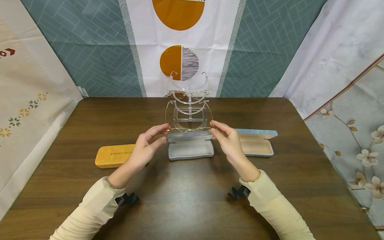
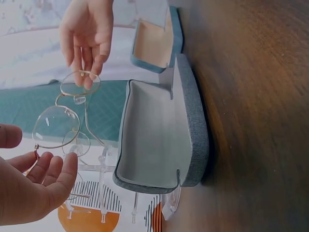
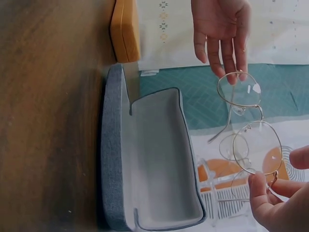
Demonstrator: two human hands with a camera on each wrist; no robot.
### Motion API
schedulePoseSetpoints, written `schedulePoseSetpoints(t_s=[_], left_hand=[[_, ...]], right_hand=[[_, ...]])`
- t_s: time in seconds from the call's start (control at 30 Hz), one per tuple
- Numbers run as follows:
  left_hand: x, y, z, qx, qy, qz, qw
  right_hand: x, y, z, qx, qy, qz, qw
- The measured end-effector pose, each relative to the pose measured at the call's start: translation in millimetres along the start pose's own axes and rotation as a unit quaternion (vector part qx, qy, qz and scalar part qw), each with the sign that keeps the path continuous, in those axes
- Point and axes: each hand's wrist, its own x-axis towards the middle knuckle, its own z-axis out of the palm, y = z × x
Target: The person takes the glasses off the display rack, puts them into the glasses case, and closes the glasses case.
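A pair of thin gold-rimmed eyeglasses point(image 2: 55, 126) is held up by both hands, one at each end of the frame. My left hand point(image 1: 145, 146) holds the left hinge area in its fingertips, and my right hand point(image 1: 230, 145) has the other hinge the same way. The temples point away, toward a clear display stand point(image 1: 190, 111). Right below the lenses lies a grey glasses case point(image 1: 191, 150) with its lid raised and nothing inside. In the right wrist view, both round lenses point(image 3: 257, 147) show beside that open case.
Another pair of glasses point(image 1: 199, 95) sits on an upper tier of the stand. A closed yellow case point(image 1: 112, 157) lies by the left hand. To the right is an open blue case point(image 1: 258, 148) with a beige lining. Patterned cloth point(image 1: 261, 60) hangs behind the table.
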Motion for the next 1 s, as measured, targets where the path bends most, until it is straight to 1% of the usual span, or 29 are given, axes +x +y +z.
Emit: schedulePoseSetpoints(t_s=[0.17, 0.33, 0.47, 0.73, 0.87, 1.0], left_hand=[[-4.5, -1.9, 0.4, 0.009, 0.003, 0.005, 0.9999], [-10.5, -3.8, 1.9, 0.021, 0.018, 0.022, 0.9994], [-16.3, -5.1, 2.8, 0.020, 0.027, 0.030, 0.9990], [-31.1, -3.6, 1.6, 0.023, 0.023, 0.028, 0.9991], [-39.4, -2.4, 1.6, 0.023, 0.019, 0.026, 0.9992], [-46.4, -2.7, 2.0, 0.023, 0.024, 0.015, 0.9993]], right_hand=[[-7.4, 2.0, -0.8, -0.002, -0.003, -0.014, 0.9999], [-15.8, 2.3, -2.7, -0.005, -0.005, -0.026, 0.9996], [-21.7, 2.8, -3.5, -0.007, -0.011, -0.029, 0.9995], [-31.2, 4.1, -3.6, 0.016, -0.033, -0.029, 0.9989], [-34.3, 4.3, -2.1, 0.012, -0.035, -0.029, 0.9989], [-36.7, 5.1, -0.7, 0.011, -0.038, -0.030, 0.9987]])
